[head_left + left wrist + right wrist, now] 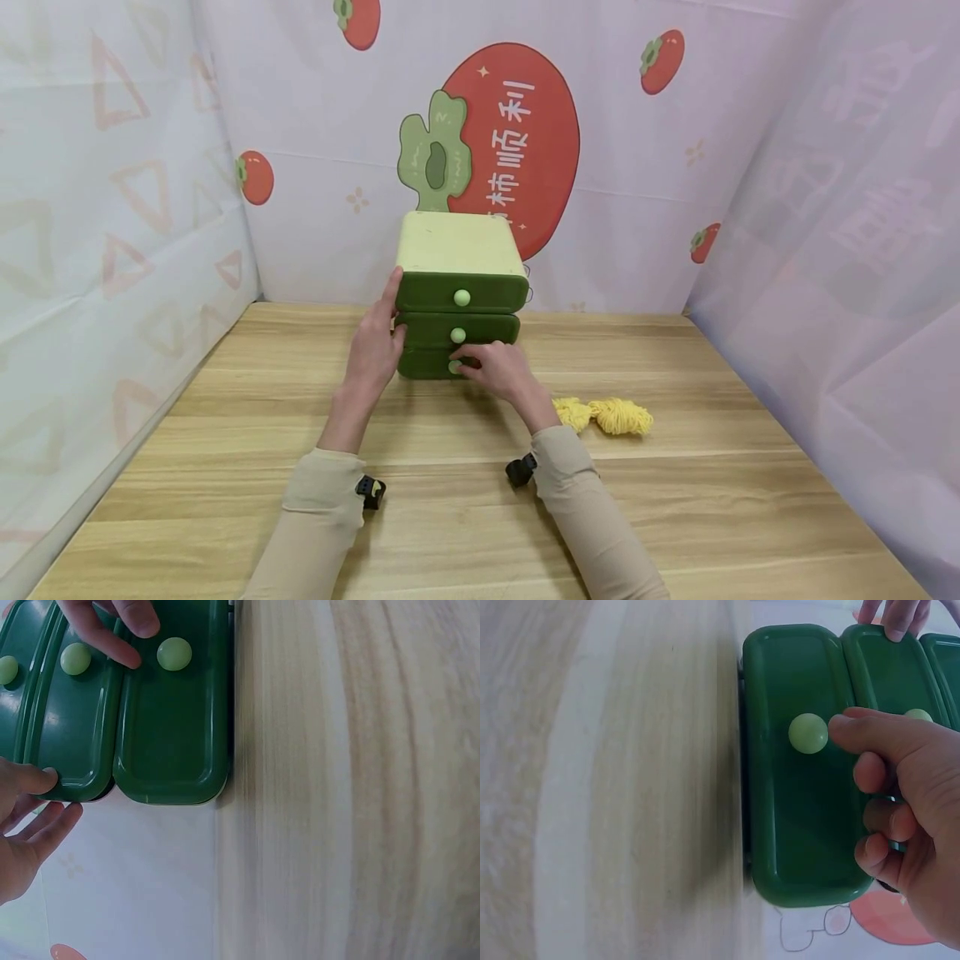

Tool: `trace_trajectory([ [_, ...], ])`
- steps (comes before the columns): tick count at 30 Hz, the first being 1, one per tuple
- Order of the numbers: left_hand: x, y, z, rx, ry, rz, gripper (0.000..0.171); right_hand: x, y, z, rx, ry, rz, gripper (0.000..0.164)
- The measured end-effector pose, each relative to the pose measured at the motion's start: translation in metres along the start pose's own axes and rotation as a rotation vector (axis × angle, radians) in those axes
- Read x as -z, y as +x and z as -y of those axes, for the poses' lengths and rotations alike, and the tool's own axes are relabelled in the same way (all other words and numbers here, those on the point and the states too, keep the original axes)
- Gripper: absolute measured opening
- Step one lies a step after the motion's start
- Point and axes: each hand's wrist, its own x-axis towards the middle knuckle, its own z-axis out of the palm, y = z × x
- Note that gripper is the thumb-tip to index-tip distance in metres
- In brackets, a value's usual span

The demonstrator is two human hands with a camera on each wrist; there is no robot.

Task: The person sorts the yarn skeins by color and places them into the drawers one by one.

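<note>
A small three-drawer cabinet (459,242) with a cream top and green drawer fronts stands against the back of the table, all drawers closed in. My left hand (372,350) grips its left edge, the thumb on the middle drawer's front (75,742) and the fingers along the side. In front of the bottom drawer (802,817) is my right hand (501,367), its thumb and forefinger apart close to the round pale green knob (808,733). The right wrist view shows the thumb tip right beside that knob and the other fingers loosely curled.
A bundle of yellow yarn (618,417) lies on the wooden table (712,500), right of the cabinet, close to my right forearm. Printed cloth walls (322,225) with tomato pictures enclose the back and both sides.
</note>
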Motion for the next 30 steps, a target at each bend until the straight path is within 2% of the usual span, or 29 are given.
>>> trace_trajectory([
  [11,0.002,0.000,0.000,0.008,-0.015,0.008,0.098,-0.005,0.004,-0.004,-0.025,-0.033,0.065,0.022],
  [21,0.001,0.001,0.000,0.012,-0.004,0.021,0.098,-0.011,0.006,-0.009,-0.029,-0.008,0.069,0.020],
  [30,-0.002,0.000,-0.002,0.036,0.012,0.031,0.099,-0.013,0.006,-0.011,0.033,-0.035,0.047,0.018],
])
